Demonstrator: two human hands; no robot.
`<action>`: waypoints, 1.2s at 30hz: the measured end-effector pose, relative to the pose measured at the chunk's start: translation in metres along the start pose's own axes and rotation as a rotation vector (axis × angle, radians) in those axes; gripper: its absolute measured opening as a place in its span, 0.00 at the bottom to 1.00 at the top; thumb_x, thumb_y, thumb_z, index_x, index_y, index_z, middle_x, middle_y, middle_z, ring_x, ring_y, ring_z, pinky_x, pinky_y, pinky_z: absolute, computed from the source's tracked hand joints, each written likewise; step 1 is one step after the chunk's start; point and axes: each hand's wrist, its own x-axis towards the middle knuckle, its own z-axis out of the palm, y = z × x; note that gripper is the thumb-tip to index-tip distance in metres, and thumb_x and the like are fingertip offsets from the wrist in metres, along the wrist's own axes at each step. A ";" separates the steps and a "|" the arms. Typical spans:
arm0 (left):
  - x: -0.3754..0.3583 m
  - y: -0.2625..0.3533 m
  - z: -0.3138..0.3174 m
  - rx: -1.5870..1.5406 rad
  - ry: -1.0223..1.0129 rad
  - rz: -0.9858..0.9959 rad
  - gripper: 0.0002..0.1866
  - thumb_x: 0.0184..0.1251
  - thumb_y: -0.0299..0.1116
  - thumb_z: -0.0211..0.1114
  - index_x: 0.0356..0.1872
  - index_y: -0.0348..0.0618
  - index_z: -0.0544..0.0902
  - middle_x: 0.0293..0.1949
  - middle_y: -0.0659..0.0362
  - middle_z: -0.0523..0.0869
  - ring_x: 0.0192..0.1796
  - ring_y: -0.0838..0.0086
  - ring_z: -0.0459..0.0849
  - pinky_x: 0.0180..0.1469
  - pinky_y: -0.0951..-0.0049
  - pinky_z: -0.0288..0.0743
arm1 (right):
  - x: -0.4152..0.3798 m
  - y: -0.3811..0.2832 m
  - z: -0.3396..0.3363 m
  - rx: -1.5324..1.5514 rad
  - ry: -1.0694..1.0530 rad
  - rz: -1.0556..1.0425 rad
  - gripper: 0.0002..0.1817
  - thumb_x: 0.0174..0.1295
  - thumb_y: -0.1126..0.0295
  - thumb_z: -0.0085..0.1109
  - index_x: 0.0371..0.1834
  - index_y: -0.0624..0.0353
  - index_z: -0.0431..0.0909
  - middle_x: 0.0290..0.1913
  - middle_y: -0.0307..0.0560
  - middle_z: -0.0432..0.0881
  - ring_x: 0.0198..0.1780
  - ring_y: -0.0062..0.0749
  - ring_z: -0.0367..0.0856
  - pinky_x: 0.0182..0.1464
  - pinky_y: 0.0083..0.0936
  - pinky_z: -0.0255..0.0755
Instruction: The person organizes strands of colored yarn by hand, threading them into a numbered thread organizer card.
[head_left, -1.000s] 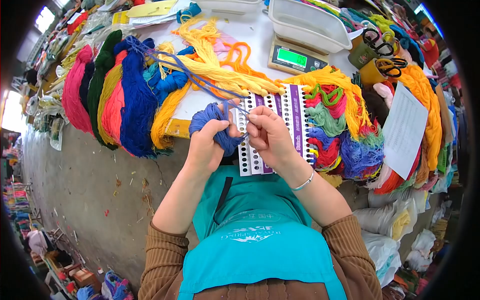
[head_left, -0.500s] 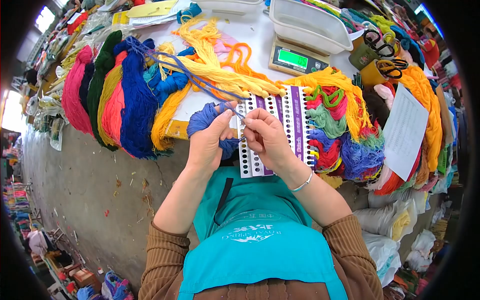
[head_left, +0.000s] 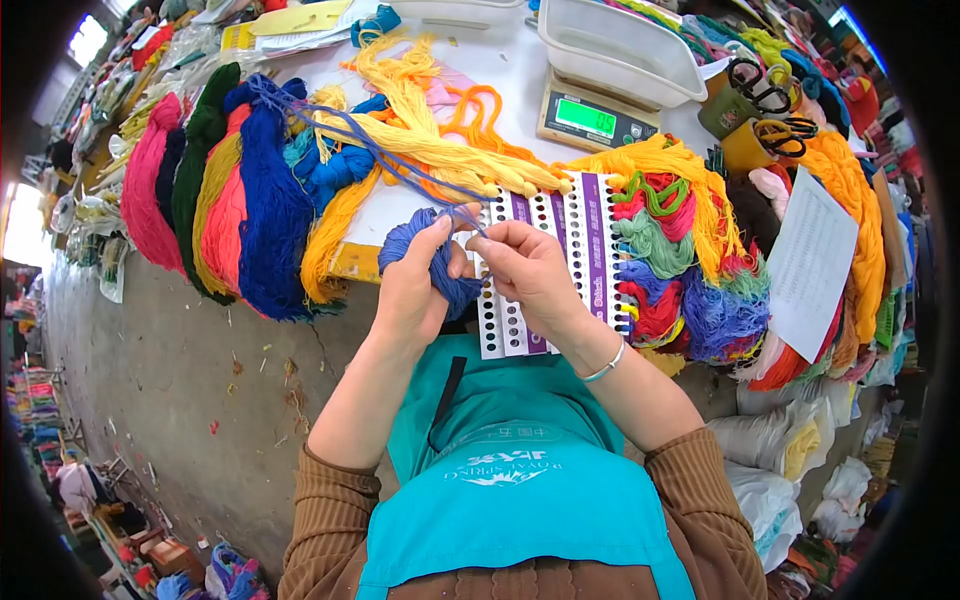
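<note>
My left hand (head_left: 422, 275) is closed round a bundle of blue-violet embroidery thread (head_left: 408, 237), which bulges out on both sides of the fingers. Close beside it, my right hand (head_left: 527, 272) pinches a strand of the same thread between thumb and forefinger. Loose blue strands (head_left: 365, 140) run from the hands up and left across yellow thread (head_left: 450, 158) to the dark blue skein. Under and behind my right hand lie white and purple punched thread cards (head_left: 592, 240), with yellow thread knotted through their top holes.
Skeins in pink, green, coral and dark blue (head_left: 268, 200) hang over the table's left edge. Behind the cards stands a digital scale (head_left: 597, 118) bearing a white plastic tray (head_left: 620, 45). Scissors (head_left: 785, 135) sit in holders at right, near a printed sheet (head_left: 812, 260).
The hands have come closer together, with my right hand shifting slightly left. The blue bundle has turned a little in my left hand and shows more below the fingers.
</note>
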 end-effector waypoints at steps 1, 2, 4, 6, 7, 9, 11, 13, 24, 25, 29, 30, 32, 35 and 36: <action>0.001 -0.001 -0.002 -0.046 -0.038 -0.027 0.21 0.73 0.37 0.56 0.59 0.32 0.78 0.31 0.65 0.77 0.30 0.84 0.70 0.38 0.80 0.68 | -0.001 -0.002 0.003 -0.006 -0.017 -0.015 0.07 0.66 0.67 0.62 0.40 0.59 0.80 0.31 0.35 0.84 0.25 0.08 0.71 0.23 0.09 0.56; 0.001 -0.002 -0.002 -0.046 -0.038 -0.028 0.21 0.73 0.37 0.56 0.59 0.32 0.78 0.31 0.65 0.77 0.30 0.84 0.70 0.38 0.80 0.68 | -0.001 -0.003 0.005 -0.011 -0.034 -0.029 0.07 0.66 0.67 0.62 0.40 0.59 0.81 0.32 0.37 0.85 0.27 0.08 0.74 0.24 0.09 0.57; 0.002 -0.003 0.001 -0.050 -0.018 -0.024 0.22 0.74 0.37 0.55 0.60 0.31 0.77 0.32 0.65 0.78 0.31 0.83 0.71 0.39 0.81 0.68 | 0.002 0.000 0.007 -0.030 -0.018 -0.045 0.06 0.66 0.68 0.62 0.41 0.59 0.81 0.32 0.38 0.85 0.24 0.07 0.71 0.22 0.08 0.55; 0.003 -0.004 -0.001 -0.048 -0.026 -0.023 0.22 0.74 0.37 0.55 0.60 0.31 0.77 0.33 0.64 0.78 0.31 0.83 0.71 0.39 0.81 0.69 | 0.004 0.002 0.010 -0.048 -0.002 -0.061 0.06 0.66 0.69 0.62 0.42 0.58 0.81 0.31 0.38 0.84 0.22 0.06 0.69 0.20 0.08 0.53; 0.004 -0.004 -0.002 -0.047 -0.033 -0.021 0.22 0.74 0.38 0.55 0.60 0.31 0.77 0.35 0.64 0.79 0.32 0.83 0.71 0.40 0.81 0.69 | 0.005 0.002 0.010 -0.052 0.007 -0.063 0.06 0.66 0.69 0.63 0.42 0.58 0.81 0.31 0.39 0.85 0.23 0.06 0.70 0.20 0.07 0.53; 0.002 -0.004 0.002 -0.038 -0.008 -0.020 0.22 0.74 0.38 0.55 0.60 0.31 0.77 0.36 0.64 0.80 0.33 0.83 0.71 0.40 0.81 0.70 | 0.005 0.002 0.012 -0.056 0.016 -0.066 0.06 0.66 0.69 0.63 0.42 0.58 0.82 0.32 0.40 0.85 0.23 0.06 0.71 0.21 0.07 0.53; 0.000 -0.003 0.005 -0.029 0.017 -0.020 0.22 0.74 0.38 0.55 0.60 0.30 0.77 0.37 0.64 0.80 0.34 0.83 0.72 0.41 0.82 0.70 | 0.004 0.002 0.014 -0.073 0.052 -0.038 0.06 0.65 0.68 0.64 0.41 0.57 0.82 0.30 0.38 0.84 0.23 0.06 0.70 0.21 0.07 0.53; 0.000 -0.004 0.008 -0.006 0.056 -0.009 0.22 0.74 0.37 0.55 0.60 0.30 0.77 0.38 0.64 0.81 0.35 0.83 0.72 0.42 0.82 0.70 | 0.004 0.002 0.015 -0.060 0.056 -0.038 0.06 0.64 0.68 0.65 0.40 0.58 0.82 0.29 0.36 0.84 0.24 0.07 0.71 0.23 0.08 0.55; -0.002 -0.006 0.004 0.065 0.029 0.022 0.22 0.75 0.39 0.53 0.59 0.32 0.78 0.42 0.60 0.84 0.39 0.81 0.78 0.46 0.79 0.74 | 0.002 0.001 0.022 0.060 0.115 -0.037 0.02 0.63 0.73 0.62 0.36 0.58 0.82 0.26 0.35 0.81 0.23 0.08 0.70 0.23 0.08 0.55; -0.002 -0.006 0.003 0.038 0.009 0.008 0.21 0.75 0.38 0.54 0.58 0.32 0.78 0.40 0.61 0.83 0.38 0.81 0.78 0.45 0.78 0.75 | 0.001 -0.001 0.022 0.079 0.116 -0.036 0.02 0.63 0.73 0.62 0.36 0.59 0.82 0.26 0.36 0.81 0.23 0.09 0.70 0.23 0.08 0.55; 0.001 -0.009 -0.001 0.021 0.022 -0.002 0.17 0.74 0.35 0.59 0.55 0.34 0.81 0.36 0.65 0.81 0.37 0.83 0.75 0.41 0.81 0.73 | 0.003 0.003 0.018 0.109 0.109 -0.081 0.02 0.62 0.74 0.62 0.35 0.59 0.82 0.26 0.38 0.82 0.22 0.09 0.69 0.21 0.09 0.54; 0.002 -0.011 -0.004 0.052 0.016 0.014 0.17 0.73 0.35 0.61 0.55 0.33 0.81 0.36 0.64 0.82 0.37 0.82 0.77 0.42 0.80 0.73 | 0.002 0.003 0.017 0.108 0.109 -0.081 0.02 0.62 0.74 0.62 0.35 0.59 0.82 0.26 0.38 0.82 0.22 0.09 0.69 0.21 0.09 0.54; 0.002 -0.011 -0.006 0.083 0.010 0.029 0.17 0.72 0.34 0.62 0.54 0.33 0.81 0.36 0.63 0.82 0.37 0.81 0.78 0.44 0.79 0.74 | 0.001 0.004 0.015 0.121 0.123 -0.086 0.02 0.62 0.74 0.62 0.34 0.59 0.82 0.26 0.39 0.82 0.20 0.10 0.68 0.19 0.10 0.54; 0.001 -0.008 -0.006 0.082 -0.005 0.034 0.16 0.72 0.34 0.63 0.53 0.33 0.82 0.36 0.63 0.83 0.37 0.81 0.79 0.43 0.79 0.74 | 0.003 0.007 0.013 0.177 0.156 -0.108 0.02 0.62 0.74 0.61 0.34 0.59 0.80 0.26 0.39 0.81 0.18 0.11 0.66 0.17 0.11 0.52; 0.000 -0.006 -0.004 0.096 -0.001 0.051 0.15 0.73 0.34 0.63 0.52 0.34 0.83 0.35 0.63 0.83 0.37 0.81 0.79 0.41 0.79 0.75 | 0.003 0.006 0.013 0.176 0.156 -0.109 0.02 0.62 0.74 0.61 0.34 0.59 0.80 0.26 0.39 0.81 0.18 0.11 0.66 0.17 0.11 0.52</action>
